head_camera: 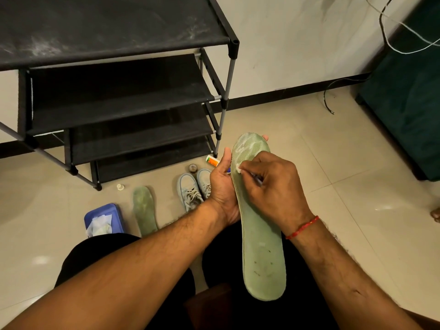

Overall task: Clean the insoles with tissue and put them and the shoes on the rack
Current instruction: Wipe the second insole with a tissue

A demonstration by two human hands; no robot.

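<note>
I hold a long green insole upright over my lap. My left hand grips its left edge, with fingers wrapped behind the toe end. My right hand pinches a thin blue-handled tool, and the tool's white tip presses on the insole's whitish, smeared toe area. A second green insole lies flat on the floor. A pair of pale lace-up shoes stands beside it, partly hidden by my left hand. The black shoe rack stands behind them, its shelves bare.
A blue box of white tissues sits on the tiled floor by my left knee. An orange-and-white tube, a small round jar and a white cap lie near the rack's foot. A dark green cabinet and hanging cables stand at right.
</note>
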